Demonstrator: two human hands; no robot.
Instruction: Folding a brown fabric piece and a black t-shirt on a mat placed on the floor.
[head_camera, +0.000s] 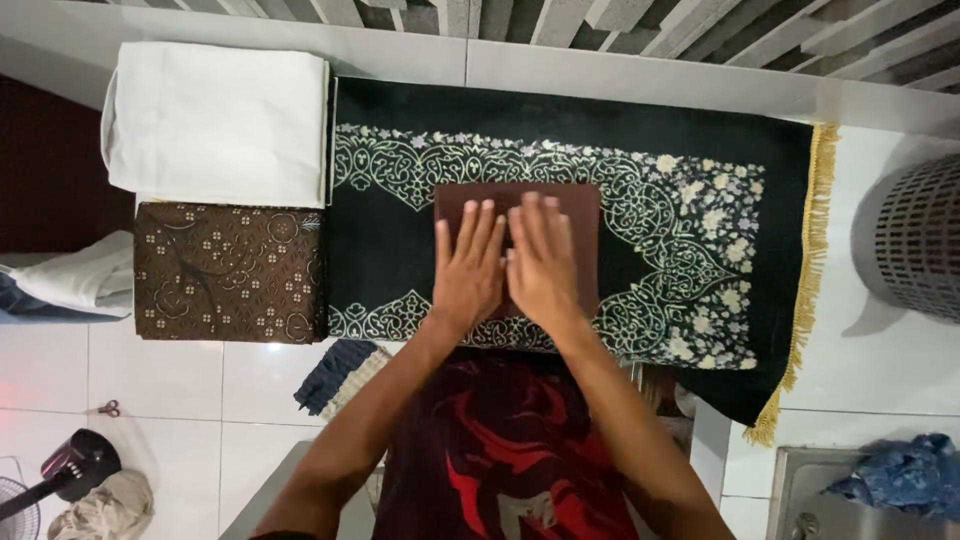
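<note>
A folded maroon cloth (575, 215) lies in the middle of a dark green rug with pale floral patterns (400, 245) spread on the floor. My left hand (468, 268) presses flat on the cloth's left half, fingers spread. My right hand (542, 262) lies flat beside it on the cloth, the two hands nearly touching. Neither hand grips anything.
A folded white cloth (215, 125) and a folded brown batik cloth (230, 272) lie left of the rug. A grey perforated basket (920, 235) stands at right. Small scissors (108, 408), a fan (40, 490) and crumpled cloths lie at lower left. Blue cloth (905, 475) sits at lower right.
</note>
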